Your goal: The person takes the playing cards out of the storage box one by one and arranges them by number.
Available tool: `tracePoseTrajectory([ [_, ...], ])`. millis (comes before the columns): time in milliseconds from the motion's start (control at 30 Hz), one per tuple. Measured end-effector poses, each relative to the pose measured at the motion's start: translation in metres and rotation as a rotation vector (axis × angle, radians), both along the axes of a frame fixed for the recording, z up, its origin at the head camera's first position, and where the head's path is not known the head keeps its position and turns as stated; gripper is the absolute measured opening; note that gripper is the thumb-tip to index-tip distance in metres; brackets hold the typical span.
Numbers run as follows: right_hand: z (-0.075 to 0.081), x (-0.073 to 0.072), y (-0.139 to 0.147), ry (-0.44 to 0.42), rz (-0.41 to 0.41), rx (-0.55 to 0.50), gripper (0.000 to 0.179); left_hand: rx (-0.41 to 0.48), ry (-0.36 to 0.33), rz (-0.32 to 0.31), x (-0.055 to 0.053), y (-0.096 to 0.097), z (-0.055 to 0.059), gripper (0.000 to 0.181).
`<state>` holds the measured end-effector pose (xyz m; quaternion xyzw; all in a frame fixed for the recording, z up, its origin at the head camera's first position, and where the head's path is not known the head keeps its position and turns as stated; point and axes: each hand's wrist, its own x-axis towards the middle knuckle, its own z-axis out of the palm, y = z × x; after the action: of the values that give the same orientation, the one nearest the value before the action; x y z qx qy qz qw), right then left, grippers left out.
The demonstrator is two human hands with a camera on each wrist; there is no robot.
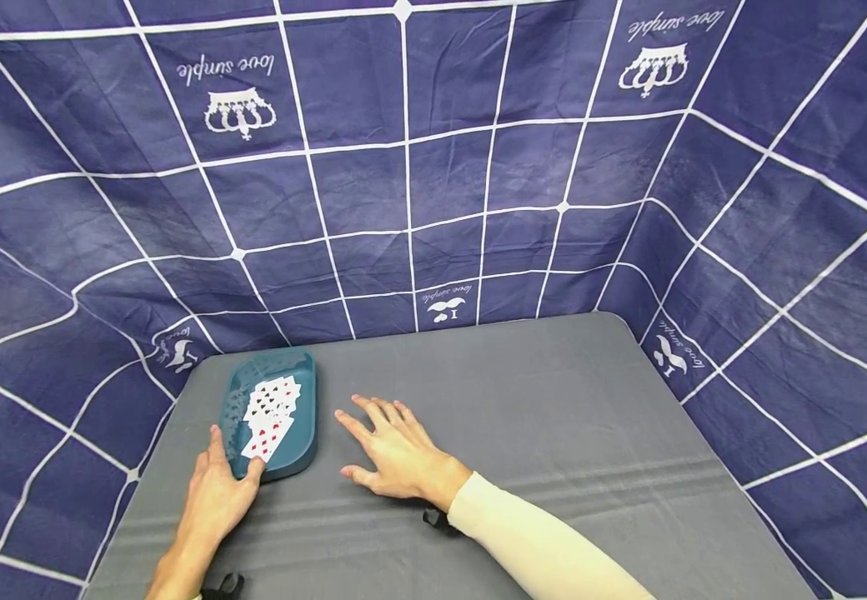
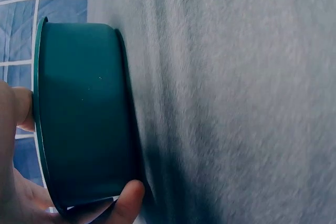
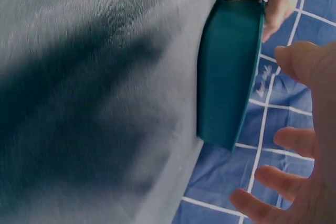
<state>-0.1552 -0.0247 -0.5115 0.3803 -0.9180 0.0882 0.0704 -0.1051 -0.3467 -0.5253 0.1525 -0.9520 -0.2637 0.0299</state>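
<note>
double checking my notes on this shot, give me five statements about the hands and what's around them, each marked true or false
1. The left hand grips the teal, round-cornered tray. True.
2. The right hand holds a playing card. False: its fingers are spread and hold nothing.
3. White playing cards with red and black pips lie inside the tray. True.
4. In the head view, the tray sits at the right of the grey table. False: it sits at the left.
5. The blue cloth behind has white grid lines. True.

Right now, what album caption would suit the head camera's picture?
The left hand grips a teal tray of playing cards while the outstretched right hand hovers beside it.
</note>
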Motion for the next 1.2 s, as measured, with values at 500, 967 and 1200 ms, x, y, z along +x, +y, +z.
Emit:
tracePoseTrajectory([
  [500,-0.011,0.016,-0.011,0.000,0.029,-0.005,0.078,0.019,-0.030,-0.006,0.012,0.029,-0.003,0.107],
  [967,-0.014,0.018,-0.006,0.017,0.045,-0.007,0.073,0.038,-0.004,-0.067,0.016,0.058,-0.002,0.108],
  [1200,-0.020,0.016,0.008,0.049,0.049,-0.061,0.053,0.048,0.019,-0.106,0.019,0.077,-0.004,0.111],
])
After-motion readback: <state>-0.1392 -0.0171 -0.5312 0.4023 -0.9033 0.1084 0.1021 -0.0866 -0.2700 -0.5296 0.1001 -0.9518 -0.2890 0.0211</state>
